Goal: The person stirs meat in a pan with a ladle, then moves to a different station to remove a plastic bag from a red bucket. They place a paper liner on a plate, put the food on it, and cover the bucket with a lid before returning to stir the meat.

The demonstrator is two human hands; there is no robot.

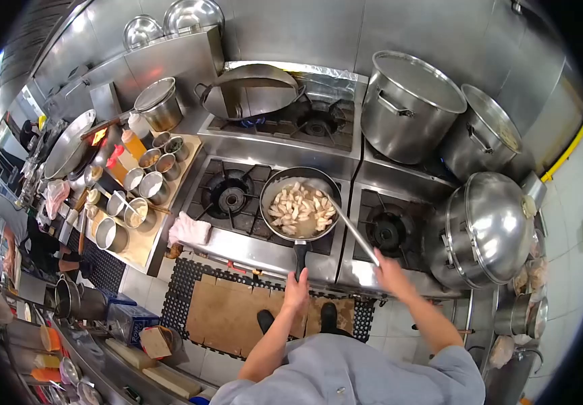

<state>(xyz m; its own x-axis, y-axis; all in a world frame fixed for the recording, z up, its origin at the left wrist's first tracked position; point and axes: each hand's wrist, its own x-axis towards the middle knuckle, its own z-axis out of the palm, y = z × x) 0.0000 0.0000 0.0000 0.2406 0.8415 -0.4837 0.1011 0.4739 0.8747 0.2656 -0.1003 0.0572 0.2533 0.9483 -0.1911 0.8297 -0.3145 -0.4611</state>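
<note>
A frying pan (281, 183) sits on a front gas burner, holding many pale pieces of meat (298, 206) in a little liquid. Its black handle points toward me, and my left hand (297, 290) is closed around the end of it. My right hand (390, 275) grips a long-handled metal cooking utensil (354, 231), whose far end dips into the pan at the right side among the meat. The head of that utensil is hidden by the food. A folded pink cloth (190, 229) lies on the stove's front ledge, left of the pan.
A wok (251, 94) stands on the back burner. Large lidded pots (406, 111) and a domed steamer (490, 229) crowd the right. At left, a board (139, 246) carries metal cups (110, 235) and sauce bottles (133, 143). Another person (8, 216) stands far left.
</note>
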